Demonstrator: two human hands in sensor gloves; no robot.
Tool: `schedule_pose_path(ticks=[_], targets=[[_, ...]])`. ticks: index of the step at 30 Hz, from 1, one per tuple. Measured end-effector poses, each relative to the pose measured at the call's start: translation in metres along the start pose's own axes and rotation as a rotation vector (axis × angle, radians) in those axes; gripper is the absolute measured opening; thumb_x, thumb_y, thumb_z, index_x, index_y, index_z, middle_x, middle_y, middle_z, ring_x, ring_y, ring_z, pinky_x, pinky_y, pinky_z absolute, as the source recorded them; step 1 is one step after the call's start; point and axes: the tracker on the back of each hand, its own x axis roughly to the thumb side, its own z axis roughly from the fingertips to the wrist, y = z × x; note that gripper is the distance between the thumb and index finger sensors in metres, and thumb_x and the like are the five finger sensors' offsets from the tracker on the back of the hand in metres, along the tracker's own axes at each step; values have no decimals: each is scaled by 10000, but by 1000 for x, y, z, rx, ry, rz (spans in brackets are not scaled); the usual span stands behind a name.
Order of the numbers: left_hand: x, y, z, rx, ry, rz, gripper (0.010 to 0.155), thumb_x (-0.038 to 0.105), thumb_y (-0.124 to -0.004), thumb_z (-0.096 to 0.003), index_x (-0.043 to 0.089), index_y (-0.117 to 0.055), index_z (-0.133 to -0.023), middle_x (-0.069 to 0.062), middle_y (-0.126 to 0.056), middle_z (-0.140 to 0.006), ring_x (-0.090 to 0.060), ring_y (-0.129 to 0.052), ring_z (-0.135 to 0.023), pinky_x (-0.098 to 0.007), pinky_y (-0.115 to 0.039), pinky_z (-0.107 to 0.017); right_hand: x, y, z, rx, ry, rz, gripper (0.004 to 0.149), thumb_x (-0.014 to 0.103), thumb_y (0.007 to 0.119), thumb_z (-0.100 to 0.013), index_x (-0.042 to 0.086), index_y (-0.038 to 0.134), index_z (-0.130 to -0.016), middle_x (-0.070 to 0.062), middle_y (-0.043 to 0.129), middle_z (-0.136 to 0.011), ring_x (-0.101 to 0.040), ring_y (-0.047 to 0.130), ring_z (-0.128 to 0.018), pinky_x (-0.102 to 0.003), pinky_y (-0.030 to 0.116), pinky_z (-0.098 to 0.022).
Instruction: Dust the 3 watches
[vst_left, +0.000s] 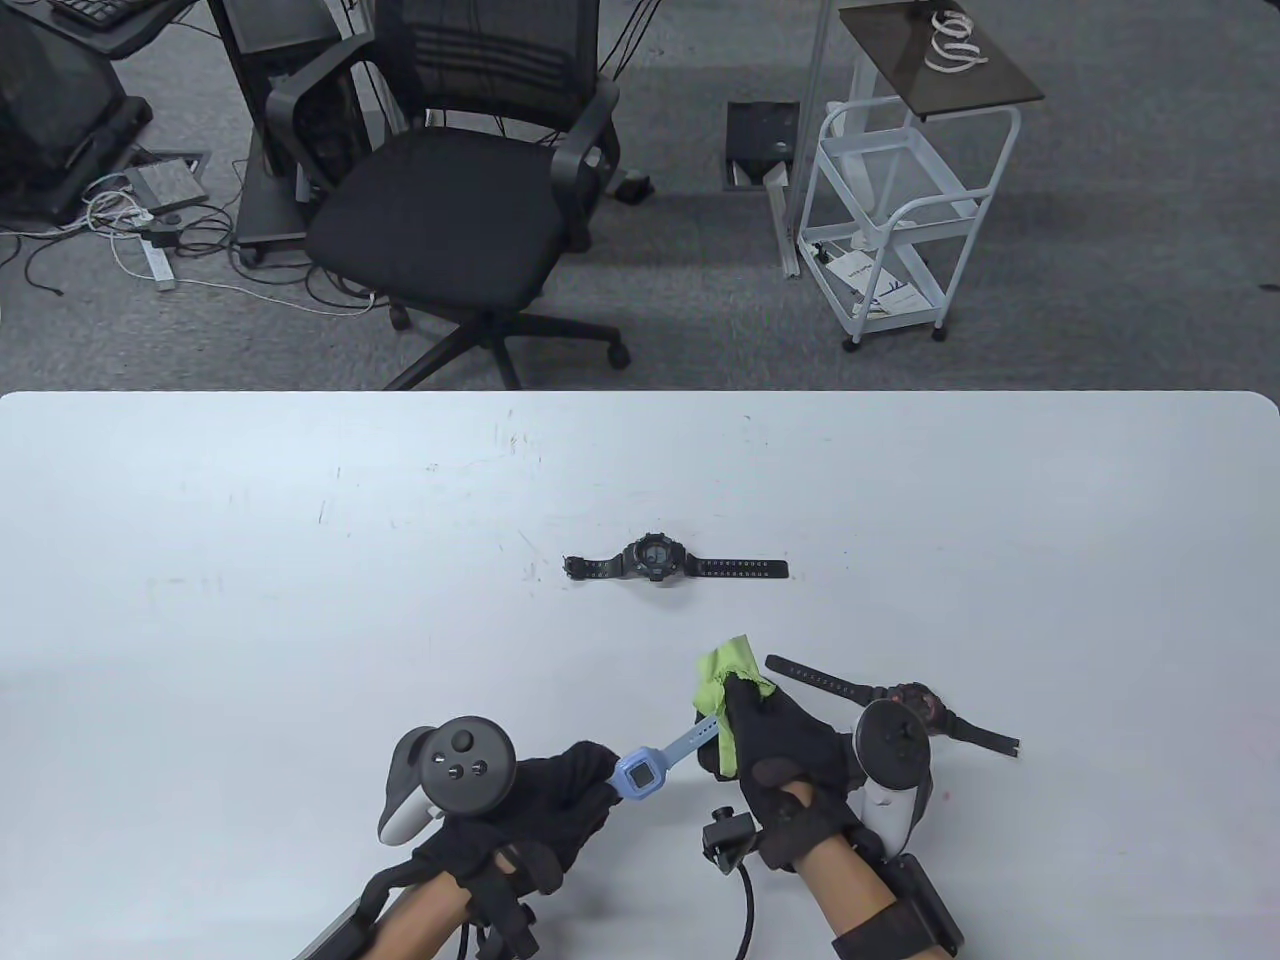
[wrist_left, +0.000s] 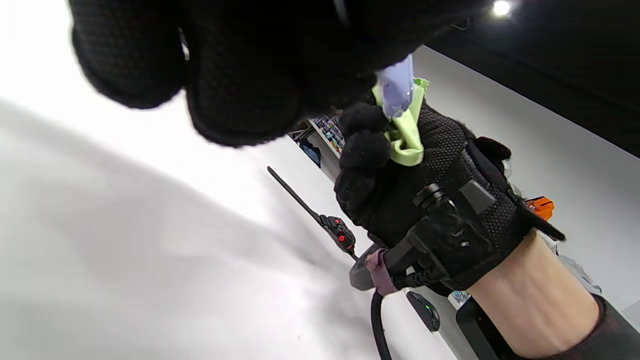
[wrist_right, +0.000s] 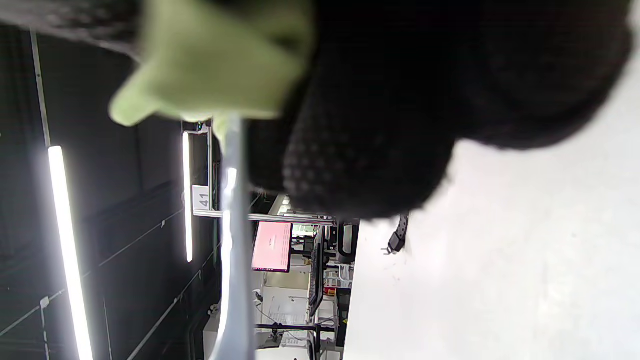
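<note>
Green cloth (vst_left: 728, 672) is bunched in the right hand (vst_left: 778, 752), whose fingers (wrist_left: 364, 135) are curled around it and pinch it against the strap of the light blue watch (vst_left: 640, 772), so the wiping of this watch seems to be in progress. The left hand (vst_left: 540, 805) holds the same watch at the other side, near its square case; its fingers are curled around the near strap, although the exact grip is hidden behind the glove in the left wrist view. The blue watch is lifted a little above the table (vst_left: 300, 560), at the near edge and close to the middle, stretched between the two hands. Two more watches lie flat on the table. The black digital watch (vst_left: 660, 562) is farther away, near the centre, with both straps spread out left and right, and it is well apart from the hands. The dark watch with red details (vst_left: 915, 705) lies just to the right of the right hand, partly covered by the tracker on that hand. The pictures cannot show whether these two watches are already dusted, because no dust and no marks are visible on them. As a judgement, the task is somewhere in its middle: one watch is being cleaned on the strap, and at least its case and the other strap may need the cloth too. After that, any watch not yet wiped must be taken up or wiped where it lies.
</note>
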Motion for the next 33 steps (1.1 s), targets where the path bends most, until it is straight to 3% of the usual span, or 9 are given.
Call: schedule_pose_path(ticks=[3,6,10,13,16,21,25,29,33], targets=[[1,1,0,4,-2,5,505,325,-721,-504,43,-798,-916,-82,-980,-599,-276,-1033,-425,-578,-838,-462,0,-1,0,4,5,-4,541,504,666,-482,114,1001,-652,-53,1080,-448,-136,1088,-206,-385,918,-175],[0,0,0,3,-1,-3,510,324,-721,-503,37,-799,-917,-82,-981,-598,-275,-1033,-423,-578,-840,-460,2,0,1,-2,-10,31,484,449,747,-457,130,939,-766,-79,1043,-582,-169,1082,-329,-410,912,-258],[1,1,1,10,-8,13,506,323,-720,-504,43,-798,-918,-82,-980,-601,-276,-1033,-425,-579,-839,-461,1,-2,0,-5,10,-27,528,495,698,-484,103,1000,-667,-66,1083,-465,-149,1095,-223,-393,920,-186],[2,1,1,11,-10,2,512,321,-720,-504,34,-794,-922,-84,-980,-602,-276,-1033,-426,-578,-839,-462,2,-2,1,-11,-5,21,490,453,743,-465,130,934,-779,-82,1043,-610,-176,1085,-344,-415,912,-263],[1,1,1,13,-9,15,510,320,-719,-505,37,-794,-922,-84,-979,-604,-276,-1032,-429,-579,-838,-463,1,-2,1,-7,21,-29,510,477,720,-479,108,972,-724,-79,1071,-534,-165,1093,-286,-408,916,-225],[2,2,2,12,-11,13,510,323,-717,-505,41,-794,-923,-83,-978,-608,-275,-1034,-433,-578,-839,-465,1,-3,1,-19,21,-34,561,507,675,-489,94,987,-708,-93,1084,-530,-185,1103,-287,-421,916,-223],[2,2,1,17,-10,17,512,319,-719,-503,35,-795,-922,-84,-980,-607,-279,-1034,-434,-581,-838,-465,3,-4,1,-48,-18,-33,526,469,701,-496,128,889,-849,-107,1005,-708,-220,1073,-397,-450,892,-297],[-1,10,5,42,-6,27,514,317,-720,-501,37,-794,-926,-86,-980,-609,-281,-1035,-438,-583,-836,-468,6,-21,-2,-156,-39,-134,517,449,692,-506,110,872,-853,-126,984,-712,-254,1058,-425,-478,874,-315],[-4,21,9,98,-5,52,529,317,-719,-503,25,-785,-939,-86,-978,-619,-285,-1034,-450,-587,-832,-475,19,-35,-4,-191,-102,-45,507,441,712,-506,97,890,-833,-132,997,-681,-264,1050,-436,-488,865,-320]])
